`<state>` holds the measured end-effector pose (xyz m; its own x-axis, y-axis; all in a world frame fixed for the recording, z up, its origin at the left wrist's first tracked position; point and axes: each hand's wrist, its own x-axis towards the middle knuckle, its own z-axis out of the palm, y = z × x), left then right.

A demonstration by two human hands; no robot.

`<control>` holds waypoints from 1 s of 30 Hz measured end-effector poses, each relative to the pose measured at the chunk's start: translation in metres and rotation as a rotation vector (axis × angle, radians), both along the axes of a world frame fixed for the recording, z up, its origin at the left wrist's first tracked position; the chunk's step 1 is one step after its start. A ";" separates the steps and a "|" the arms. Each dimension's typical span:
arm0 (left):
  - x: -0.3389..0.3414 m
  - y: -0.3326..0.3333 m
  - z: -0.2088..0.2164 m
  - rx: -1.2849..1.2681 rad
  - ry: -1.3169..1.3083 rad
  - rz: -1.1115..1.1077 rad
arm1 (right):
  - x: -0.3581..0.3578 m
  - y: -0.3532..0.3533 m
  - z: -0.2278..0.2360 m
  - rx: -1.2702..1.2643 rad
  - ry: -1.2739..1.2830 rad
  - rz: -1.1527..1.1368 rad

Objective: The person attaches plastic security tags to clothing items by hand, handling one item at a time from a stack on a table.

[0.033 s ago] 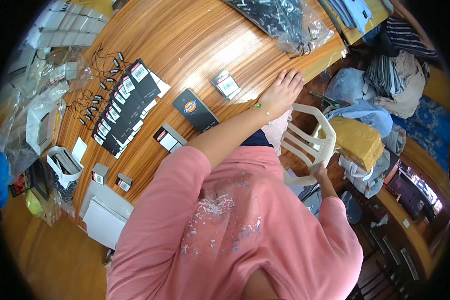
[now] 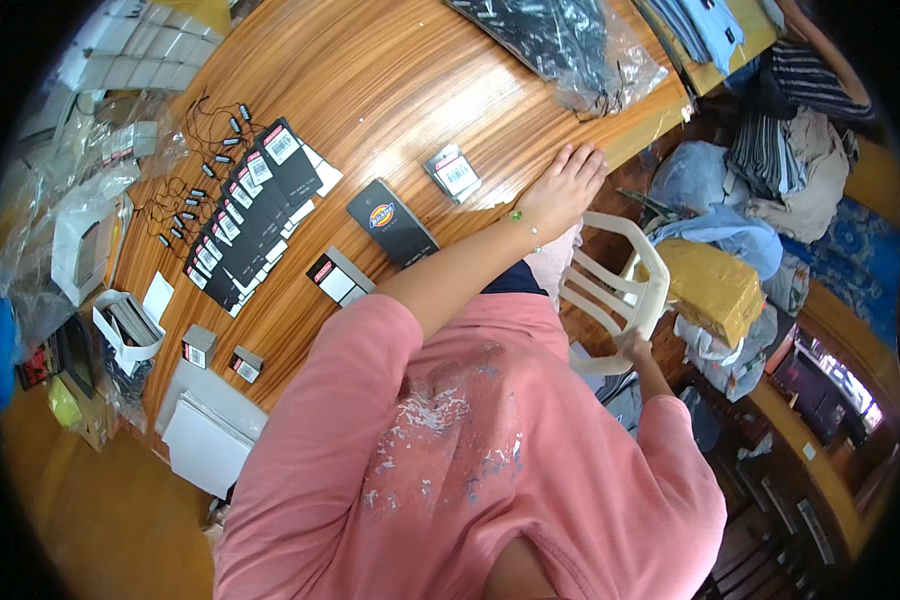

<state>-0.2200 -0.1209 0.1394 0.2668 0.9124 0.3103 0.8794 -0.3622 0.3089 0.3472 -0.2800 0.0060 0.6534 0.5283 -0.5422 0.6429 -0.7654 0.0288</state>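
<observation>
Wooden surface [image 2: 390,80] was pressed near its edge by the left hand [image 2: 567,185], flat and holding nothing, beside a small tag packet [image 2: 454,173]. The right hand [image 2: 633,347] was closed on the white plastic chair [image 2: 610,295]; steady bracing would likely keep the chair from tipping.

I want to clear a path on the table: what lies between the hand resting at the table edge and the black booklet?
In the head view, a small stack of tags lies on the table between the left hand and the black booklet.

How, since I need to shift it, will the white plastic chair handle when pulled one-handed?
Probably light: the white plastic chair is thin slatted moulding, and the right hand grips it alone. It may flex slightly. The yellow bundle close beside it could snag it.
</observation>
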 end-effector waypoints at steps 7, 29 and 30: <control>0.004 -0.001 -0.012 -0.005 0.054 0.043 | -0.104 0.060 0.102 -0.669 0.480 0.279; 0.014 -0.018 -0.017 0.442 0.063 0.050 | -0.343 0.273 0.111 -0.446 0.790 1.338; 0.014 -0.025 -0.002 0.522 0.091 0.033 | -0.341 0.267 0.109 -0.520 0.766 1.344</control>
